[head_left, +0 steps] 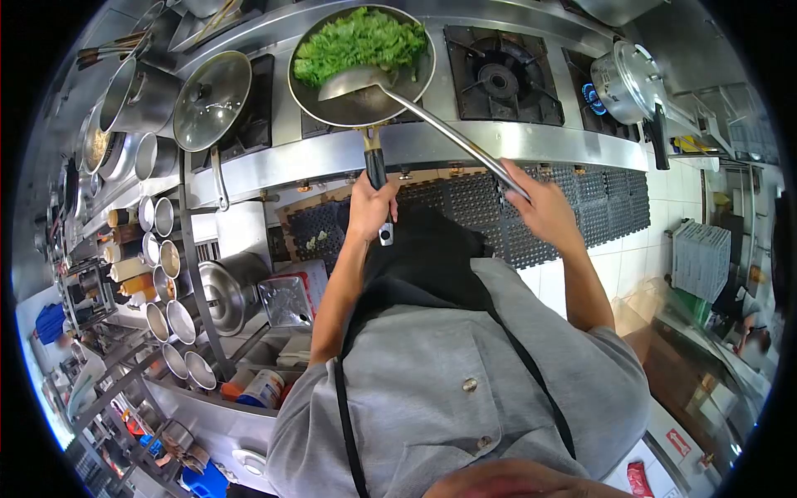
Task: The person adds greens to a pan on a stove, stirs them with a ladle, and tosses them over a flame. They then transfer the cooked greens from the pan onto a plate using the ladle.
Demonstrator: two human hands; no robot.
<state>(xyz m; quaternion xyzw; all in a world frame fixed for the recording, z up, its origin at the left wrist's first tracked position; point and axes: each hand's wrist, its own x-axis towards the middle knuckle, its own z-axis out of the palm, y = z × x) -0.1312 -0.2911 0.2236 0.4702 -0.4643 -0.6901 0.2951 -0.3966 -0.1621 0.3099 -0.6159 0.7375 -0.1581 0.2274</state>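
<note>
My left hand [371, 205] is wrapped round the black handle of a frying pan [292, 79] on the stove. Chopped leafy greens [357, 41] are heaped in the far part of the pan. In my right hand [540, 203] is the long metal handle of a ladle [353, 81]. The ladle's wide bowl rests against the near edge of the greens, low in the pan. What lies under the ladle's bowl is hidden.
Right of the pan is an unlit burner [498, 79]. Farther right, a pressure cooker [635, 75] stands by a blue flame. A lidded pan [213, 100] and a steel pot [139, 95] are on the left. Several small bowls [183, 319] fill the left shelves.
</note>
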